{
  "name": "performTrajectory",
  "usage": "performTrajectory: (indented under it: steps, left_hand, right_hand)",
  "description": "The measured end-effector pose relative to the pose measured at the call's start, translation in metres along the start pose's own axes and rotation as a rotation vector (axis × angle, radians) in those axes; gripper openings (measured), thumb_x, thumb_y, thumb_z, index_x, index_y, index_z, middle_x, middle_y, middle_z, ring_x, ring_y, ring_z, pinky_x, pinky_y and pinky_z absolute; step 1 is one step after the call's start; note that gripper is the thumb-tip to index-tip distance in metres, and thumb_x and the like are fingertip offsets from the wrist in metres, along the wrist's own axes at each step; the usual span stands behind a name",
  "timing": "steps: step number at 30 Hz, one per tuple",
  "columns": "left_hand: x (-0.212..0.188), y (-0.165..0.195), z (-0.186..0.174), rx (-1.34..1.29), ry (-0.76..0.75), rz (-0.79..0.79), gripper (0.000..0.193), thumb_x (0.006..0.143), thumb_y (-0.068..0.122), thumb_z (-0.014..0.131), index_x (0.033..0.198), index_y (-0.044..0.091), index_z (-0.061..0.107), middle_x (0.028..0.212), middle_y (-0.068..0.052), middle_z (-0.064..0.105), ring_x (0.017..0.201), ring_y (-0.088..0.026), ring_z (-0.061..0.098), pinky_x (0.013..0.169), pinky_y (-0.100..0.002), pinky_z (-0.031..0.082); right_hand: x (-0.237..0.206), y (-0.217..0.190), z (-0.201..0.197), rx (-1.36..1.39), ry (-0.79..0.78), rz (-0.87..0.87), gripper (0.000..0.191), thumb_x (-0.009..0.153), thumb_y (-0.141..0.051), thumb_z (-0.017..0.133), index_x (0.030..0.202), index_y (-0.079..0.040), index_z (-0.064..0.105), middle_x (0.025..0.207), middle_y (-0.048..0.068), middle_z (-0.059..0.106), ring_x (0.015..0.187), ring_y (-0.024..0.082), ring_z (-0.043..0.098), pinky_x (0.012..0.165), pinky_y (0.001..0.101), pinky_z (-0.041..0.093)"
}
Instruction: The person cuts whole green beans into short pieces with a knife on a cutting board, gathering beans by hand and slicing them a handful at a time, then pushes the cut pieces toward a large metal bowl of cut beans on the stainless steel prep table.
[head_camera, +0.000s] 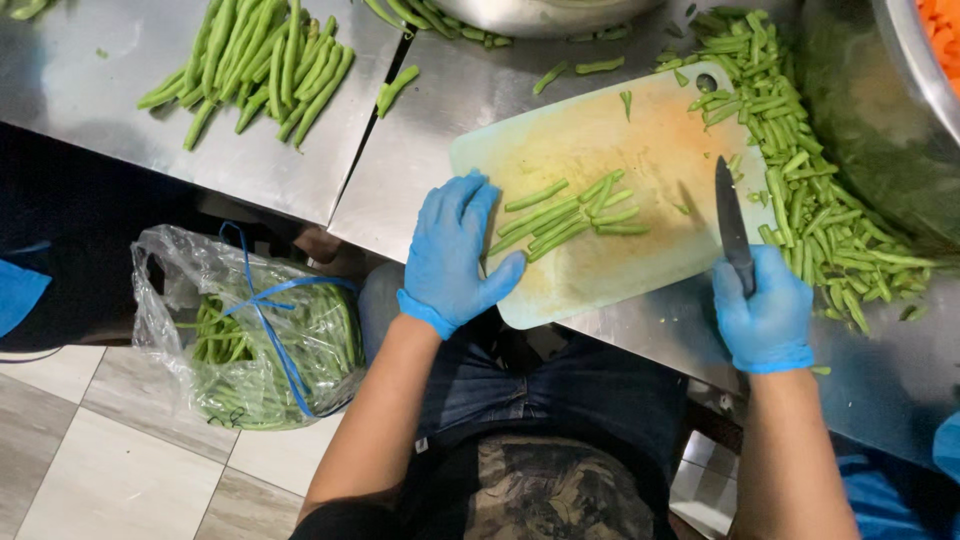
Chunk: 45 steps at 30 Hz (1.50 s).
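Left hand (452, 252), blue-gloved, lies open and flat on the cutting board (600, 140), fingers just beside a small bundle of green beans (570, 212), holding nothing. Right hand (765, 312) is closed round a knife (730, 222), blade flat on the board's right edge. Cut bean pieces (810, 200) crowd the steel counter (430, 150) to the right; whole beans (260, 65) lie far left; a plastic bag of beans (250, 340) sits below on the floor.

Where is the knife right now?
The knife is in the right hand, blade lying on the right edge of the cutting board, between the beans there and the cut pile.
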<state>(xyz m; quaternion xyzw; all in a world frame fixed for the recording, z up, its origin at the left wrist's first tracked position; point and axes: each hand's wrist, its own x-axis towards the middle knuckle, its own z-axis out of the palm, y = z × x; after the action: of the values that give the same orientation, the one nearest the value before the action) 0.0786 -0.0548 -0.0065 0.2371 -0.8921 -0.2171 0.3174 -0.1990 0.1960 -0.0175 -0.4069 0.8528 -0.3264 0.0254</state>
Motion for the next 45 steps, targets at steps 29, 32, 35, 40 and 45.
performTrajectory:
  steps: [29,32,35,40,45]
  left_hand:
    - [0.001,0.020,0.039,0.329,-0.162,-0.086,0.072,0.080,0.049,0.070,0.126,-0.004,0.057,0.150,-0.030,0.038,0.144,-0.049,0.030,0.114,-0.073,0.019]
    - [0.000,0.021,0.041,0.323,-0.173,-0.081,0.069,0.080,0.048,0.071,0.124,-0.003,0.058,0.149,-0.029,0.039,0.144,-0.048,0.031,0.113,-0.074,0.020]
    - [-0.001,0.021,0.045,0.330,-0.177,-0.075,0.068,0.078,0.048,0.071,0.122,-0.004,0.058,0.148,-0.029,0.039,0.144,-0.048,0.031,0.113,-0.074,0.020]
    - [-0.001,0.023,0.045,0.345,-0.161,-0.077,0.065,0.080,0.046,0.071,0.120,-0.004,0.058,0.150,-0.030,0.038,0.145,-0.048,0.030,0.115,-0.072,0.021]
    - [0.004,0.029,0.045,0.443,-0.241,-0.123,0.066,0.084,0.049,0.065,0.122,-0.005,0.058,0.151,-0.028,0.037,0.146,-0.045,0.027,0.109,-0.078,0.018]
  right_hand:
    - [-0.009,-0.156,0.059,-0.402,-0.577,-0.025,0.022,0.094,-0.022,0.049,0.105,-0.004,0.055,0.081,0.027,0.070,0.077,0.050,0.068,0.071,0.0620,0.053]
    - [-0.011,-0.165,0.057,-0.430,-0.573,-0.016,0.020,0.097,-0.019,0.047,0.105,-0.002,0.055,0.082,0.026,0.071,0.076,0.048,0.070,0.069,0.0598,0.055]
    - [-0.005,-0.170,0.059,-0.422,-0.597,0.016,0.021,0.092,-0.018,0.050,0.106,-0.004,0.055,0.080,0.028,0.070,0.076,0.048,0.071,0.070,0.0604,0.054]
    - [0.012,-0.170,0.068,-0.402,-0.642,-0.046,0.020,0.096,-0.018,0.048,0.104,-0.002,0.055,0.086,0.026,0.071,0.081,0.048,0.070,0.071,0.0609,0.053]
    - [0.011,-0.165,0.070,-0.403,-0.676,-0.013,0.022,0.098,-0.021,0.045,0.108,-0.002,0.054,0.089,0.027,0.071,0.084,0.048,0.070,0.075,0.0613,0.053]
